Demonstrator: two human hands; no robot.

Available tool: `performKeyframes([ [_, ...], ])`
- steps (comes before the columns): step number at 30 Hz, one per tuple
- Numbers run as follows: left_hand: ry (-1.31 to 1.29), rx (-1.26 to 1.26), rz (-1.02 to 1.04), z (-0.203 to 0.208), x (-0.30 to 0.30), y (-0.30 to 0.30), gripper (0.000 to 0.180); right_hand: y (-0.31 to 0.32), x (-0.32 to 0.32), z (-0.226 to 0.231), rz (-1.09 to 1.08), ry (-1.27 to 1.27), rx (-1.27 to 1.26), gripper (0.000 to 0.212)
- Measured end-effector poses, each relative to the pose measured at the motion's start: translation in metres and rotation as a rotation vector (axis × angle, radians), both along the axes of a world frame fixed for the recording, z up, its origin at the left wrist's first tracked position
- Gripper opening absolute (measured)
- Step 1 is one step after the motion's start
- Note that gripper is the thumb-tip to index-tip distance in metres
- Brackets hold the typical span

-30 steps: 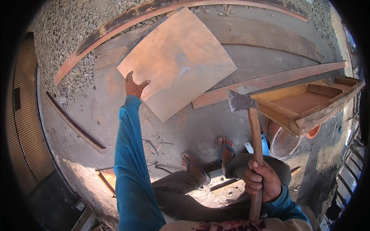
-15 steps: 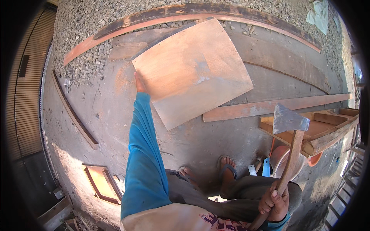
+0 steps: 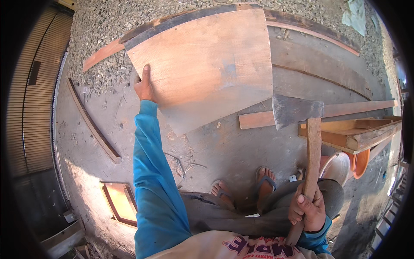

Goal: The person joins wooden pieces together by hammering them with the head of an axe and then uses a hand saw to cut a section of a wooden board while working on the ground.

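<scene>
A large sheet of plywood [image 3: 207, 69] is held up off the concrete ground [image 3: 215, 151], tilted, with its lower corner pointing down toward the person's feet. The left hand [image 3: 144, 86] grips its left edge, thumb lying flat on the face of the sheet and the other fingers hidden behind it. The arm reaching up to it wears a bright blue sleeve [image 3: 153, 185].

The right hand [image 3: 307, 209] is closed tight around the lower end of an axe handle [image 3: 311, 168]. The axe stands nearly upright, its grey metal head [image 3: 295, 111] at the top with the blade pointing left, just beside the plywood's right edge; whether the two touch cannot be told.

Behind the axe head a long wooden plank [image 3: 345, 110] lies on the ground. To the right sits a shallow wooden frame [image 3: 353, 134], with an orange bucket [image 3: 360, 162] under it. Both feet, in sandals [image 3: 263, 181], rest on the concrete below the sheet. A thin strip of wood [image 3: 92, 125] lies at the left, and gravel [image 3: 99, 56] covers the ground beyond.
</scene>
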State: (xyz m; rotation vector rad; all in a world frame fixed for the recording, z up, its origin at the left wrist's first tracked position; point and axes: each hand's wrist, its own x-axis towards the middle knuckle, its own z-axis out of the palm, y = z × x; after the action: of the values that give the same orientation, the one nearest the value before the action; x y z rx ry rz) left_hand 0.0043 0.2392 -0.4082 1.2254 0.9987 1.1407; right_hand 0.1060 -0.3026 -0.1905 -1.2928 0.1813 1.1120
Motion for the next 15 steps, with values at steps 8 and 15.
performKeyframes([
  [8, -0.140, 0.070, 0.140, -0.011, -0.193, 0.013, 0.081, 0.006, 0.002, -0.014, 0.003, -0.194, -0.009, 0.027],
  [15, -0.234, -0.009, 0.530, 0.020, -0.208, -0.037, 0.084, 0.032, 0.007, -0.034, 0.133, -0.166, 0.011, 0.023],
])
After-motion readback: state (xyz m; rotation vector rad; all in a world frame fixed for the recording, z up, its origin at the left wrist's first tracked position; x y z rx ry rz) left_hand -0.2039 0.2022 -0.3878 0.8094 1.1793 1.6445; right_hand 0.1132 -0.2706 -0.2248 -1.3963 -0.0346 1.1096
